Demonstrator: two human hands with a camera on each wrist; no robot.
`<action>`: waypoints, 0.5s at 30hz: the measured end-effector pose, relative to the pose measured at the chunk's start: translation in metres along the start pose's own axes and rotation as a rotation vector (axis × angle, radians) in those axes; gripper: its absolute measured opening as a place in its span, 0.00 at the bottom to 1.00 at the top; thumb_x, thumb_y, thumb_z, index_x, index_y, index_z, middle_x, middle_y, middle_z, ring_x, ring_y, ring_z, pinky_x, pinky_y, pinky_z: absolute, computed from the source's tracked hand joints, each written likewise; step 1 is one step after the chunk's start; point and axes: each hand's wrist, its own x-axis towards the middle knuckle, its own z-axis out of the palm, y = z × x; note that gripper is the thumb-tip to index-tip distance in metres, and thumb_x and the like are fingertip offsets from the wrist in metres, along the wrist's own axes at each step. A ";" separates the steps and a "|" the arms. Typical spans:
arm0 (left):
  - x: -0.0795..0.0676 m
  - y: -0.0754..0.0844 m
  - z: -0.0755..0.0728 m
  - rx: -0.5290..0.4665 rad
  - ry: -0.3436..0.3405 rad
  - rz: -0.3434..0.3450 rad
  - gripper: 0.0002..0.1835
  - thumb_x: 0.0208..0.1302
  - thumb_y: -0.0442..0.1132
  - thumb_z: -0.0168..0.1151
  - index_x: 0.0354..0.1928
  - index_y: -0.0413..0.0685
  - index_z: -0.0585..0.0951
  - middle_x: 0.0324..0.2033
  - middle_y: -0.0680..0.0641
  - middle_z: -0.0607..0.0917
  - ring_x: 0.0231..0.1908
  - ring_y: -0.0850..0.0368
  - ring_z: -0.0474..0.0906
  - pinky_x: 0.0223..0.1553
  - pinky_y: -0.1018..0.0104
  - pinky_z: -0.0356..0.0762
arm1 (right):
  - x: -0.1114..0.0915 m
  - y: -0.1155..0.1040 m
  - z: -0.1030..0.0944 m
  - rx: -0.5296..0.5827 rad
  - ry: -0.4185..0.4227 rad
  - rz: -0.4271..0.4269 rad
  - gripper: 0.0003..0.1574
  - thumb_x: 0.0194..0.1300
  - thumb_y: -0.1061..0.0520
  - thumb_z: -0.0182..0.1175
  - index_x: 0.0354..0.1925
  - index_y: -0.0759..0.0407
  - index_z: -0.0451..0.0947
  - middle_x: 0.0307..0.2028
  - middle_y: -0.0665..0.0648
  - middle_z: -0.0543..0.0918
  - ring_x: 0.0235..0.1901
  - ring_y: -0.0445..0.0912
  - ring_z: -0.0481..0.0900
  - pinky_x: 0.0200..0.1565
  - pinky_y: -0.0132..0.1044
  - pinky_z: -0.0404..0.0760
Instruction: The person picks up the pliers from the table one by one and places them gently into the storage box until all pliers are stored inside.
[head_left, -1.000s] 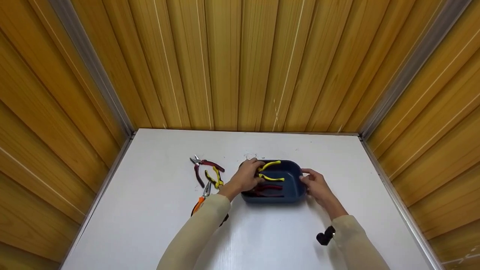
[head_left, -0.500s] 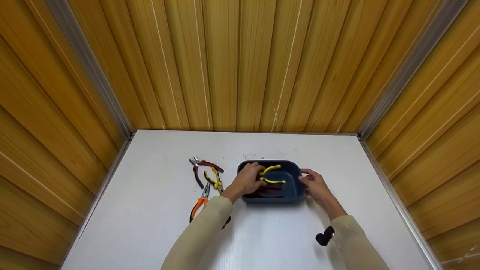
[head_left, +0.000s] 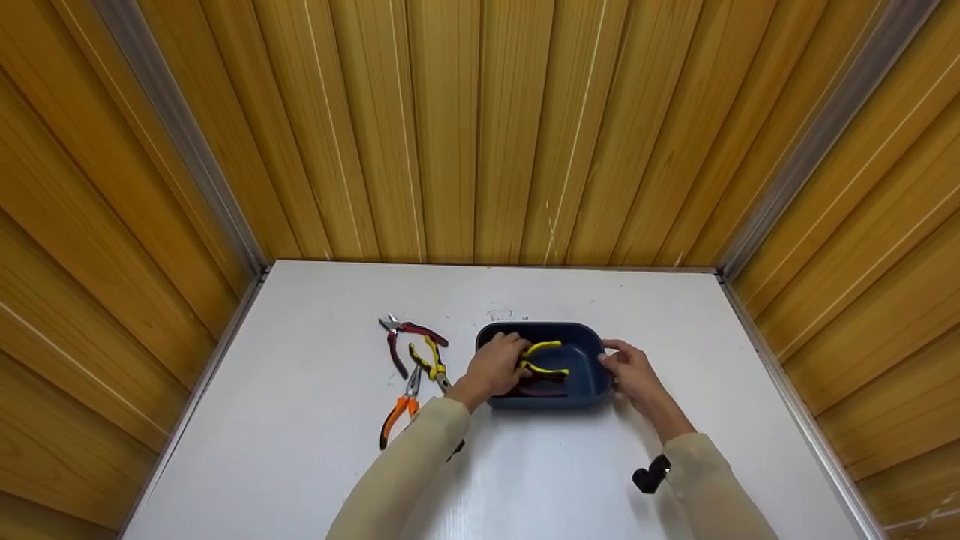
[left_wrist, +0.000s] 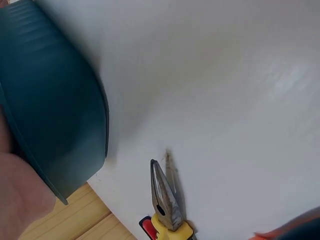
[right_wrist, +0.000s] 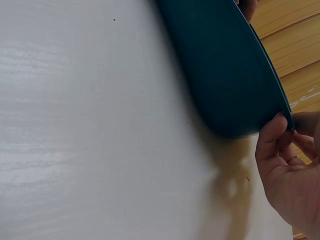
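A dark blue rectangular bin point(head_left: 555, 403) stands on the white table. My left hand point(head_left: 496, 365) reaches over its left side and grips yellow-handled pliers point(head_left: 546, 372) low inside; the fingers cover their heads. Dark red handles point(head_left: 543, 393) of another tool show beneath, near the bin's front wall. At the right end, my right hand point(head_left: 636, 379) pinches the rim between thumb and fingers, which the right wrist view shows closely on the bin's wall point(right_wrist: 220, 65). In the left wrist view, only part of the left hand point(left_wrist: 22, 192) appears beside the bin.
Left of the bin lie red-handled cutters point(head_left: 394, 323), yellow-and-black pliers point(head_left: 431, 360) and orange-and-black long-nose pliers point(head_left: 405, 405), partly behind the left sleeve point(head_left: 420, 457). Wood-patterned panels point(head_left: 480, 135) enclose the table's back and sides.
My left hand has moved down into the bin with the yellow-handled pliers, covering more of the dark red handles. The right hand stays on the rim.
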 end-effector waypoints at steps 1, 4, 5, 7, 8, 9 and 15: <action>0.000 0.000 0.000 0.017 -0.001 0.003 0.29 0.72 0.56 0.69 0.69 0.51 0.79 0.56 0.52 0.82 0.54 0.54 0.77 0.57 0.61 0.78 | 0.000 0.000 0.000 0.005 -0.005 0.004 0.28 0.80 0.60 0.58 0.72 0.67 0.70 0.36 0.53 0.76 0.31 0.44 0.75 0.27 0.34 0.73; 0.000 0.001 0.000 0.043 -0.007 0.008 0.29 0.72 0.57 0.69 0.69 0.52 0.80 0.56 0.53 0.82 0.53 0.54 0.77 0.57 0.60 0.78 | 0.000 0.000 -0.001 0.014 -0.013 0.012 0.28 0.81 0.60 0.58 0.73 0.67 0.69 0.38 0.53 0.77 0.33 0.45 0.76 0.27 0.34 0.72; 0.000 0.002 0.000 0.046 -0.010 0.006 0.30 0.71 0.57 0.69 0.68 0.52 0.80 0.55 0.53 0.82 0.53 0.54 0.77 0.57 0.60 0.79 | 0.000 0.000 -0.001 0.014 -0.014 0.012 0.28 0.81 0.60 0.58 0.73 0.66 0.69 0.38 0.54 0.77 0.33 0.45 0.76 0.28 0.34 0.72; 0.000 0.002 0.000 0.053 -0.022 0.000 0.30 0.72 0.57 0.69 0.69 0.52 0.79 0.56 0.53 0.82 0.54 0.54 0.77 0.57 0.60 0.79 | -0.001 -0.001 -0.001 0.007 -0.012 0.005 0.27 0.81 0.60 0.58 0.72 0.66 0.70 0.38 0.54 0.77 0.33 0.45 0.77 0.28 0.34 0.73; -0.001 0.003 -0.001 0.057 -0.025 -0.003 0.30 0.71 0.57 0.69 0.69 0.52 0.80 0.56 0.53 0.82 0.53 0.54 0.77 0.56 0.60 0.79 | -0.002 -0.001 0.000 0.002 -0.009 0.001 0.27 0.80 0.60 0.58 0.72 0.65 0.71 0.38 0.54 0.77 0.33 0.45 0.77 0.28 0.34 0.73; -0.001 0.003 -0.001 0.061 -0.029 -0.007 0.30 0.72 0.58 0.69 0.69 0.52 0.79 0.56 0.53 0.82 0.53 0.54 0.77 0.56 0.59 0.79 | -0.002 -0.001 0.000 -0.002 -0.008 -0.004 0.26 0.80 0.60 0.59 0.72 0.65 0.71 0.38 0.55 0.77 0.32 0.45 0.76 0.28 0.34 0.73; -0.001 0.004 -0.004 0.075 -0.063 -0.023 0.31 0.72 0.58 0.68 0.70 0.50 0.79 0.56 0.50 0.82 0.56 0.52 0.78 0.58 0.58 0.79 | -0.001 -0.001 0.001 0.004 -0.008 0.004 0.28 0.80 0.60 0.59 0.72 0.66 0.70 0.39 0.55 0.77 0.32 0.45 0.76 0.28 0.35 0.74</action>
